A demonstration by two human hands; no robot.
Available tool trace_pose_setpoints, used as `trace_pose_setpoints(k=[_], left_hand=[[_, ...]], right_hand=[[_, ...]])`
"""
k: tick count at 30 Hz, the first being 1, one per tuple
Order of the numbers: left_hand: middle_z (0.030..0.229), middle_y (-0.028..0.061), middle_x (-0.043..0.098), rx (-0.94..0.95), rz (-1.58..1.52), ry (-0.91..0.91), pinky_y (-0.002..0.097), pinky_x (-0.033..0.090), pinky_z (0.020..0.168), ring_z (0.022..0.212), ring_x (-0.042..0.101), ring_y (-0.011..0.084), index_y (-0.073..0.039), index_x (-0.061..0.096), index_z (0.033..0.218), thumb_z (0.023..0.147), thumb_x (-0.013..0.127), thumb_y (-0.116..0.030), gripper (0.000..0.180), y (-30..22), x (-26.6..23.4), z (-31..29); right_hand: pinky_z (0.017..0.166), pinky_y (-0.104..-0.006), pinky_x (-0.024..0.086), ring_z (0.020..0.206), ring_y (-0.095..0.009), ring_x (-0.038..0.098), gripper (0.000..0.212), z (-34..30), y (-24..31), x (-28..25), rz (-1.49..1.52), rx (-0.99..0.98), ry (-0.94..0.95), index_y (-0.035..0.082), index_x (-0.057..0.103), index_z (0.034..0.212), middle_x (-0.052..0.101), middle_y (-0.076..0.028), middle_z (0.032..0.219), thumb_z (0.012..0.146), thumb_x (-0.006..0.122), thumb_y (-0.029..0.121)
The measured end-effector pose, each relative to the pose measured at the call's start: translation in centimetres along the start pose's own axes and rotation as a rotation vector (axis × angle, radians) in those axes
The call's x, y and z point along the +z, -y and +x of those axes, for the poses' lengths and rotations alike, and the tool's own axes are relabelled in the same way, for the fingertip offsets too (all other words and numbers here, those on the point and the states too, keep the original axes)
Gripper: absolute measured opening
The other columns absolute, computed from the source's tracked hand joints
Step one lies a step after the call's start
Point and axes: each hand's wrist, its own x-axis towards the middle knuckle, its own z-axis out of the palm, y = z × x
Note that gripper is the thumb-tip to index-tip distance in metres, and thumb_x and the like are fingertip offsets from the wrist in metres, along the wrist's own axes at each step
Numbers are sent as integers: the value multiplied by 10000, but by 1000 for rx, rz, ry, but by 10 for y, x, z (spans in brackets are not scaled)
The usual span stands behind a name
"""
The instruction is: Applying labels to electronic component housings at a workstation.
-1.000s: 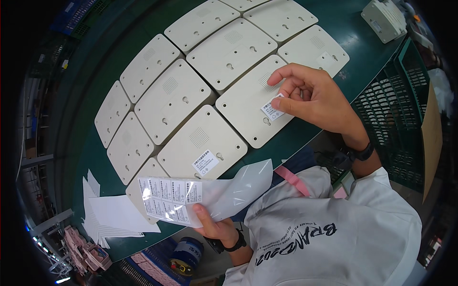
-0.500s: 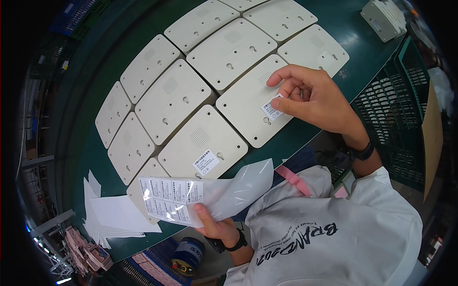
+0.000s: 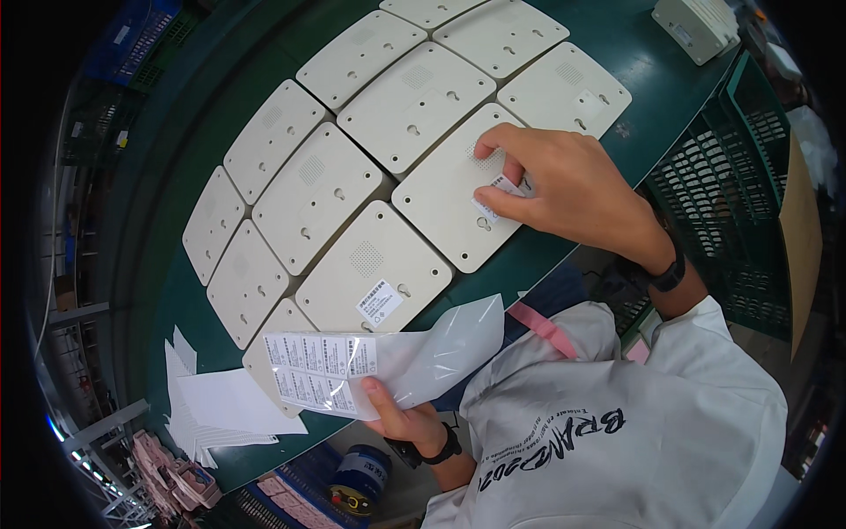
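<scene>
My left hand (image 3: 401, 420) grips a sheet of printed labels (image 3: 322, 366) with clear, glossy backing film (image 3: 449, 346), the thumb on top. Over a cream plastic panel (image 3: 434, 198), my right hand (image 3: 564, 189) has its fingers curled and its thumb against a small white label (image 3: 499, 191). The thumb partly hides this label, and I cannot tell how much of it touches the panel. Left of that panel lies another cream panel (image 3: 357, 286), which bears a flat printed label (image 3: 380, 303) beside a keyhole slot.
Several more cream panels (image 3: 322, 194) lie in rows on the green table (image 3: 634, 123). Loose white papers (image 3: 233, 401) sit at the left near edge. A green crate (image 3: 714, 189) and cardboard (image 3: 802, 238) stand right; a blue tin (image 3: 361, 472) is below the table.
My right hand has shifted slightly left, and its thumb now covers more of the label. My left hand keeps its hold on the label sheet. The whole view has shifted a little.
</scene>
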Motion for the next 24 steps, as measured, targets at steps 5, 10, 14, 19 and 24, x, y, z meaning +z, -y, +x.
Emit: trace_pose_setpoints(k=[5,10,14,19,24], left_hand=[[1368,244,541,-3,17,-14,465,560,976,1162,628,330,64,373,1480,1003,552,-205,576,-2,-2,1],[1372,248,543,-95,-35,119,454,546,992,1186,617,325,68,367,1483,999,540,-176,569,-21,7,-4],[1397,233,535,-196,-81,190,426,496,1037,1229,591,313,69,360,1488,979,544,-94,565,-29,29,-14],[1418,175,532,-247,15,278,375,405,1091,1282,534,256,61,385,1482,970,556,-30,547,-33,47,-19],[1441,139,515,-293,-29,417,347,368,1100,1302,496,217,54,403,1475,966,569,-13,541,-35,52,-26]], right_hand=[[520,-359,405,509,-238,526,238,4,-8,-13,-129,119,105,71,639,1016,551,-53,611,863,759,208],[516,-363,396,506,-236,517,173,-3,-15,-9,0,57,35,80,634,1002,525,-54,584,893,726,178],[550,-347,440,530,-238,541,137,-13,-11,-7,-39,39,-30,66,648,1005,572,-72,633,907,703,144],[642,-321,503,663,-234,608,160,-32,34,-12,240,-248,-64,20,699,988,666,-105,821,842,751,59],[652,-317,501,720,-233,613,221,-54,62,-2,350,-242,-29,15,721,996,670,-94,884,783,784,12]])
